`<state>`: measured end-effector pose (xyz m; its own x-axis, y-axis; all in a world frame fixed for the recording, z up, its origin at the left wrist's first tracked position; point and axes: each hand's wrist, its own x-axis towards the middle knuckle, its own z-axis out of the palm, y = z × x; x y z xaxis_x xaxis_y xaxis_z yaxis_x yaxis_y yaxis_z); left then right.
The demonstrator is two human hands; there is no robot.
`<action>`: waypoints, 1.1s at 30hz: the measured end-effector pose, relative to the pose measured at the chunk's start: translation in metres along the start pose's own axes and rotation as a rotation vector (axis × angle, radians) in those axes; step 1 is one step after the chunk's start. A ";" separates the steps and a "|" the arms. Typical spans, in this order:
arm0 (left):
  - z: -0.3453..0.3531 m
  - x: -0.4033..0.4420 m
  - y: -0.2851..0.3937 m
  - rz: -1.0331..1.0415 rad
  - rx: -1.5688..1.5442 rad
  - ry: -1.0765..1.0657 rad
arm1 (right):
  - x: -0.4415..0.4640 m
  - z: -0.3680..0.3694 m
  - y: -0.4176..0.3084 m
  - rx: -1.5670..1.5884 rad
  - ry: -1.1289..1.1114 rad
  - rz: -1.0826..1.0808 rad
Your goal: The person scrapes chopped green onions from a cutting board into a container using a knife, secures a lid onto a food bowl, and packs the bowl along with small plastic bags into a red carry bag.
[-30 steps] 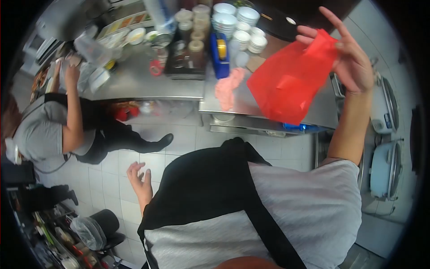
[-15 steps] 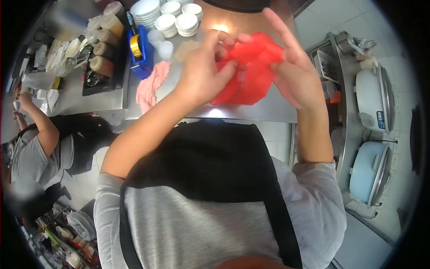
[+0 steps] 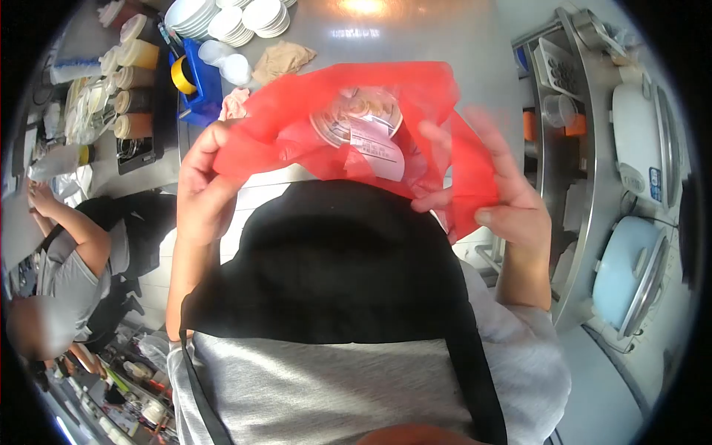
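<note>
A red plastic bag (image 3: 297, 93) is spread wide between my two hands above the counter's front edge. Inside its opening lies a round clear-lidded food container (image 3: 337, 122), with a white printed slip (image 3: 377, 154) over its front. My left hand (image 3: 208, 178) is closed on the bag's left side, thumb against the bent fingers. On the right, my right hand (image 3: 512, 193) holds the other side; its thumb presses the plastic edge, while some fingers show blurred through the red film. What the container holds cannot be made out.
Stacked white dishes (image 3: 256, 18), a crumpled brown paper (image 3: 282, 61), a pink cloth (image 3: 234, 104) and a blue tape dispenser (image 3: 200, 81) stand on the steel counter (image 3: 415, 33). Sauce bottles (image 3: 135, 100) are at left, near a co-worker (image 3: 81, 237). Cookers (image 3: 630, 267) line the right shelf.
The bunched red bag has been pulled open, showing the container and slip inside. My hands have moved apart and closer to my body; the view has shifted slightly.
</note>
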<state>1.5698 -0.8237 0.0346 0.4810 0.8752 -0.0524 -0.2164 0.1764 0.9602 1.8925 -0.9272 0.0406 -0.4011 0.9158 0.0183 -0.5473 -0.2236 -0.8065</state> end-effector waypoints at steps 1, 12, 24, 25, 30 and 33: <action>-0.007 -0.002 -0.003 -0.005 0.025 0.026 | -0.001 -0.001 0.007 0.016 0.008 0.014; -0.019 -0.029 -0.001 -0.004 0.072 -0.117 | -0.013 0.026 0.039 -0.003 0.110 0.094; -0.004 -0.011 0.014 0.194 0.298 -0.188 | 0.039 0.027 0.074 -0.131 0.156 0.174; 0.016 -0.008 0.029 0.330 0.571 -0.229 | 0.049 0.046 0.065 0.010 0.223 -0.002; 0.070 0.008 0.048 0.870 1.247 -0.131 | 0.089 0.075 0.020 0.280 0.233 -0.244; 0.042 0.003 0.056 0.923 1.197 0.043 | 0.093 0.071 -0.013 0.155 0.256 -0.236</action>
<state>1.5950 -0.8299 0.1000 0.5377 0.4867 0.6885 0.3898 -0.8675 0.3089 1.8098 -0.8633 0.0945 -0.0649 0.9975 0.0283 -0.7154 -0.0267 -0.6982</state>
